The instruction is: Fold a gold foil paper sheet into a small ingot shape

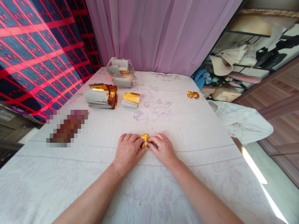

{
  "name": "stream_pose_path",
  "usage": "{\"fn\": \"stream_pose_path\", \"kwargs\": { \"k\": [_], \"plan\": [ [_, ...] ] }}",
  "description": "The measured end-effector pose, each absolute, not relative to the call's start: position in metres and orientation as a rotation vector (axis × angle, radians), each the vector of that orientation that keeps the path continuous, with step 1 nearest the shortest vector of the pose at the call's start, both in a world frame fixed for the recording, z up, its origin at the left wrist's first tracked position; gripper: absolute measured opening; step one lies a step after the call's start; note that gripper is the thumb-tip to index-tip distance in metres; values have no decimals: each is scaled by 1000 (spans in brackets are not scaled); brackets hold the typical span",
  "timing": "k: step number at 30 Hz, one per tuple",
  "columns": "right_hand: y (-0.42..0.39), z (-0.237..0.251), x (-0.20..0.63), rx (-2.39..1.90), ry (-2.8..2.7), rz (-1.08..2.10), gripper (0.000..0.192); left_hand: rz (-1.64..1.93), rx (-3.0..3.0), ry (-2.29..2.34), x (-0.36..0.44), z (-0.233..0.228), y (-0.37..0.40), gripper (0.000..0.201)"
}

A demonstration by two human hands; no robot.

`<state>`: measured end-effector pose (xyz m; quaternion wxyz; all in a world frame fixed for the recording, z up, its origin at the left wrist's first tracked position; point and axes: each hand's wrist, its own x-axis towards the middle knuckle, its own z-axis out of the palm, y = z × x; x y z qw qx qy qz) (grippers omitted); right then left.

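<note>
Between my two hands is a small piece of folded gold foil paper, low over the flowered cloth. My left hand pinches its left side with thumb and fingers. On its right side my right hand grips with thumb and forefinger. The fingers cover part of the folds. Farther off lie a small stack of gold foil paper sheets and a thicker stack to its left. At the far right sits a pair of folded gold pieces.
A clear plastic bag of more sheets stands at the back by the purple curtain. A blurred-out item lies at left. Beyond the right edge are a white plastic bag and a shelf with a cap and shoes.
</note>
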<state>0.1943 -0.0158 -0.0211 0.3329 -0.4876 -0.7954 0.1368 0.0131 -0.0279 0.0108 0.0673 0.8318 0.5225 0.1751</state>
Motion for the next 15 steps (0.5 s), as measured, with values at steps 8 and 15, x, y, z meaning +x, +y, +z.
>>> {"fn": "stream_pose_path", "kwargs": {
  "k": [8,15],
  "plan": [
    [-15,-21,195,-1277,-2070,369,8,526,2464,1656,19,10,-29,16],
    [-12,-17,200,-1268,-2095,459,14,546,2410,1662,19,8,-29,14]
  ]
}}
